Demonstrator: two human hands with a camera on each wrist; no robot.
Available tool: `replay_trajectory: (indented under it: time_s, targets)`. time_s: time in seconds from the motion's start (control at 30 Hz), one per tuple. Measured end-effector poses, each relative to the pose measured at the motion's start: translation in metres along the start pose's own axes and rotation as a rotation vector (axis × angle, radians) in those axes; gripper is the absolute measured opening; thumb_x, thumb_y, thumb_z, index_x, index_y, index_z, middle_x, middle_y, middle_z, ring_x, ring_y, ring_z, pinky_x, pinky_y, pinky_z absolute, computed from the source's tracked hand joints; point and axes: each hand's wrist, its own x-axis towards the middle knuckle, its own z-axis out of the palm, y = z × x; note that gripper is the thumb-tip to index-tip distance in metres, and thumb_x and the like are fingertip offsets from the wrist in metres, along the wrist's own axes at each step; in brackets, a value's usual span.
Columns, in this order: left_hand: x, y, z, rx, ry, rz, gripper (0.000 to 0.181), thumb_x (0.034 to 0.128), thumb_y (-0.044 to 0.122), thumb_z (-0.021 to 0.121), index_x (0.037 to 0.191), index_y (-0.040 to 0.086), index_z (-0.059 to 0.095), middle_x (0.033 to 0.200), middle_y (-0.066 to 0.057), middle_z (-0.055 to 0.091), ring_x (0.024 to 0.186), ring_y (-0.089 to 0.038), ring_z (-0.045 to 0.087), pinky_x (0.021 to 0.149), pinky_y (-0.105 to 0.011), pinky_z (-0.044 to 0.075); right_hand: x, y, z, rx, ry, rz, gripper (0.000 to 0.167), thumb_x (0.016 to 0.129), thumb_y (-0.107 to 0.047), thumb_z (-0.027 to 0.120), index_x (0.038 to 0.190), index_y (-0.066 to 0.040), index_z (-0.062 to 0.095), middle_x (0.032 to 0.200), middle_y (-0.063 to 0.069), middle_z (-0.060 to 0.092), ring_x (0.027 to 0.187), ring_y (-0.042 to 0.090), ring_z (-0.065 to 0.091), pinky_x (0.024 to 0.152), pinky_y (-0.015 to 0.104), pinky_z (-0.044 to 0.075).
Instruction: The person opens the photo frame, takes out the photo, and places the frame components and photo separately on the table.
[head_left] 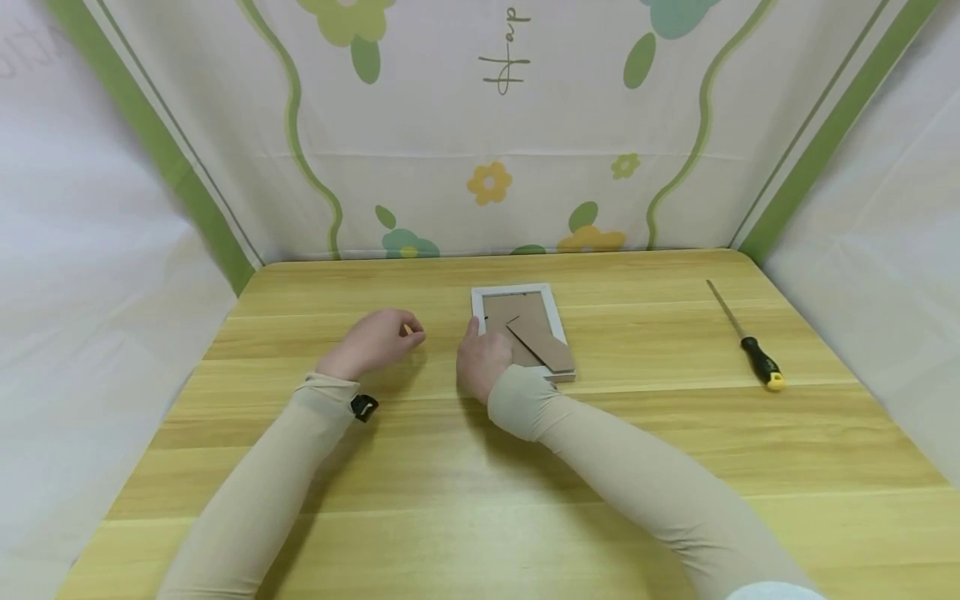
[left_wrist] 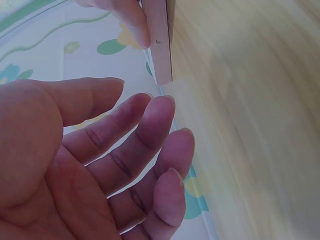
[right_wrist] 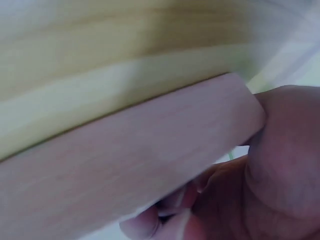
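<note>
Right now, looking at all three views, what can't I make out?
- Head view: the front of the picture frame, which lies face down.
- Head view: most fingers of the right hand, hidden by the back of that hand.
- Head view: any lettering on the screwdriver, too small to read.
- Left wrist view: the frame's upper end, cut off by the top edge.

One worktop [head_left: 420, 500], one picture frame [head_left: 554, 315] at its far middle with one stand leg [head_left: 544, 343], one screwdriver [head_left: 759, 358] far right, two beige sleeves [head_left: 266, 492], left and right, one flowered cloth [head_left: 427, 117] at the far side
</note>
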Motion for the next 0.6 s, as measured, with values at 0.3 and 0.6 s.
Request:
replay_trajectory:
  time_s: [0.3, 0.6]
  targets:
    - [0.005, 0.004, 0.002, 0.009, -0.006, 0.018, 0.027, 0.1013, 0.027, 0.058, 0.113, 0.006, 0.071, 0.099, -0.005, 0.07, 0.085, -0.02, 0.063, 0.075, -0.039, 0.051, 0.002, 0.002, 0.003, 0.022, 0.0, -0.007, 0.062, 0.104, -0.026, 0.038, 0.155, 0.003, 0.019, 0.049, -0.006, 0.042, 0.039, 0.006, 0.028, 0.04, 0.021, 0.028]
    - [0.013, 0.014, 0.006, 0.012, -0.026, 0.034, 0.027, 0.1017, 0.027, 0.057, 0.115, 0.008, 0.071, 0.097, -0.004, 0.07, 0.083, -0.018, 0.063, 0.074, -0.038, 0.051, 0.0, 0.035, -0.006, 0.101, 0.07, -0.127, 0.03, 0.101, -0.024, 0.05, 0.118, -0.006, 0.067, 0.092, 0.002, 0.069, 0.062, 0.013, 0.056, 0.065, 0.035, 0.056]
